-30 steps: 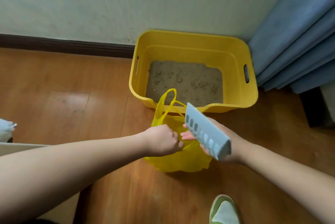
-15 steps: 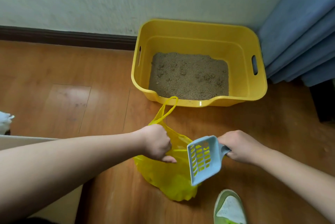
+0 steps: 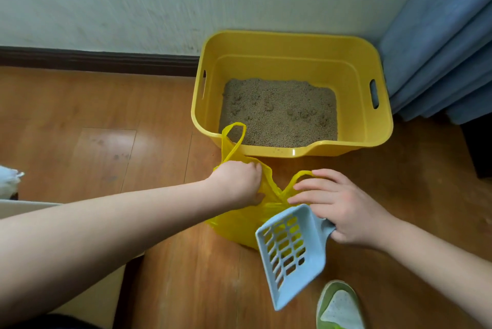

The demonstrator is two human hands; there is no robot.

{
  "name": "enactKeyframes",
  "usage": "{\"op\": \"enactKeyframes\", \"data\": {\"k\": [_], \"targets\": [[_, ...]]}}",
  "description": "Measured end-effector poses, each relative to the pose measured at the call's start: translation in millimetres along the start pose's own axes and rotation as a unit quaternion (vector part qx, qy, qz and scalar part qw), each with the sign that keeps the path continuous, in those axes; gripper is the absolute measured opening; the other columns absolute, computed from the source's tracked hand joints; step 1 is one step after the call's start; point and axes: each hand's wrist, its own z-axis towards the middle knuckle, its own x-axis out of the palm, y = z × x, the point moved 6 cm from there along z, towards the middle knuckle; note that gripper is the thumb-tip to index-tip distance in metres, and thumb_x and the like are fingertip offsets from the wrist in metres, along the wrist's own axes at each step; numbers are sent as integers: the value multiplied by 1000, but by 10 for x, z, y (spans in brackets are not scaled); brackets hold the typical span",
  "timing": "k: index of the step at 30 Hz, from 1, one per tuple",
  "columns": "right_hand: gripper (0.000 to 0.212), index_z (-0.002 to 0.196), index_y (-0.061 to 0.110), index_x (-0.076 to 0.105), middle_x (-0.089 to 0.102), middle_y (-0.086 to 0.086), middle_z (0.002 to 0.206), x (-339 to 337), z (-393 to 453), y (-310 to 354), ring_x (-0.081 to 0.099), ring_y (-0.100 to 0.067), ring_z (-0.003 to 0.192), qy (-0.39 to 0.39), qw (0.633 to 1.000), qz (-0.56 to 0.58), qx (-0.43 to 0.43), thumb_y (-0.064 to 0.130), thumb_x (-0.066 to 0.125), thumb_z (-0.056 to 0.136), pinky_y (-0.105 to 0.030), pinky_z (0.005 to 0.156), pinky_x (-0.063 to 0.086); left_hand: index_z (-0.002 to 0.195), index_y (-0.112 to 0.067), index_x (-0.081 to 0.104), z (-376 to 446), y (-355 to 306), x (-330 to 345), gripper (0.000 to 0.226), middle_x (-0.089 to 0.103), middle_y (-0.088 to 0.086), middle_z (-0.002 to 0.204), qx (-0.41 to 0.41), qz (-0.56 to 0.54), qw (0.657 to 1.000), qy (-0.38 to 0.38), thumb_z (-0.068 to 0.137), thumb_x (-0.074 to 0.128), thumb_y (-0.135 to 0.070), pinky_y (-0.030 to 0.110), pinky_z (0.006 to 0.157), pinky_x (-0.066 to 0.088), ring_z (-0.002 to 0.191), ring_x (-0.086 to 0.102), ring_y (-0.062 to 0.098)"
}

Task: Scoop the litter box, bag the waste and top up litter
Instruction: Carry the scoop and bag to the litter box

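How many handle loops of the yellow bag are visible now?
2. One loop stands up past the left hand, overlapping the box front. The other loop lies under the right hand's fingers. No others show.

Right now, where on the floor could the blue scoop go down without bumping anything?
Bare floor lies left of the litter box, up to the baseboard. Another bare patch sits right of the right hand, before the curtain. It is crowded around the yellow bag, the left hand, the scoop and the shoe.
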Motion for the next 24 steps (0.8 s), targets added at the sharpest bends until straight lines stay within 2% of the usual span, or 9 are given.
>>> {"op": "enactKeyframes", "data": {"k": [4, 7, 10, 12, 15, 17, 19, 21, 24], "targets": [[27, 113, 16, 70, 65, 6, 124, -61, 154, 205, 54, -11, 125, -48, 998, 11, -48, 21, 51, 95, -37, 109, 37, 151, -2, 20, -70, -64, 33, 81, 38, 15, 150, 25, 11, 1000, -1, 95, 47, -53, 40, 75, 50, 106, 61, 35], [37, 118, 13, 66, 66, 1, 123, 162, 213, 154, 62, -13, 113, -11, 999, 39, -30, 11, 60, 82, -32, 99, 48, 153, 0, 13, -128, -119, 14, 82, 20, 20, 159, 43, 14, 999, 17, 96, 47, -49, 40, 74, 49, 110, 60, 37], [53, 116, 12, 65, 67, 0, 121, 417, 188, 62, 66, -14, 104, 31, 996, 76, 26, 6, 74, 64, -27, 82, 55, 152, 2, 12, -165, -147, 42, 70, 14, 24, 159, 54, 31, 997, 35, 100, 43, -32, 40, 76, 49, 115, 56, 37], [59, 119, 13, 64, 64, -1, 127, 490, 156, 38, 62, -14, 112, 35, 994, 86, 52, 4, 76, 62, -25, 87, 52, 151, 4, 15, -177, -147, 111, 60, 16, 27, 157, 57, 43, 997, 37, 101, 37, -22, 42, 77, 50, 116, 56, 37], [49, 127, 12, 57, 55, -5, 137, 528, 189, -19, 46, -19, 129, 15, 995, 71, 65, 11, 53, 77, -30, 107, 32, 148, 7, 22, -182, -182, 204, 51, 27, 29, 153, 68, 64, 995, 31, 101, 30, -12, 42, 69, 47, 109, 60, 38], [52, 129, 14, 56, 60, -3, 130, 633, 219, -69, 46, -16, 129, 54, 996, 38, 63, 19, 47, 78, -31, 113, 20, 142, 6, 32, -185, -196, 232, 46, 40, 27, 145, 72, 69, 995, 28, 101, 30, -13, 40, 61, 40, 101, 62, 37], [55, 132, 17, 53, 66, -1, 119, 813, 208, -70, 51, -15, 123, 133, 989, 19, 54, 18, 53, 77, -32, 116, 14, 133, 3, 45, -198, -187, 250, 45, 53, 22, 130, 80, 68, 994, 33, 101, 38, -28, 37, 60, 40, 95, 64, 35], [49, 128, 20, 53, 65, -3, 114, 996, 135, -43, 49, -20, 123, 251, 962, 54, 88, 12, 54, 80, -34, 116, 21, 118, -3, 58, -210, -140, 290, 52, 64, 15, 110, 79, 65, 993, 57, 98, 45, -48, 34, 60, 42, 89, 65, 34], [18, 96, 17, 56, 63, -5, 99, 1086, 47, 33, 55, -27, 108, 328, 926, 124, 137, 9, 50, 82, -39, 88, 44, 103, -7, 64, -223, -130, 373, 59, 68, 12, 94, 90, 45, 991, 88, 95, 39, -61, 33, 62, 44, 84, 65, 35]]}}
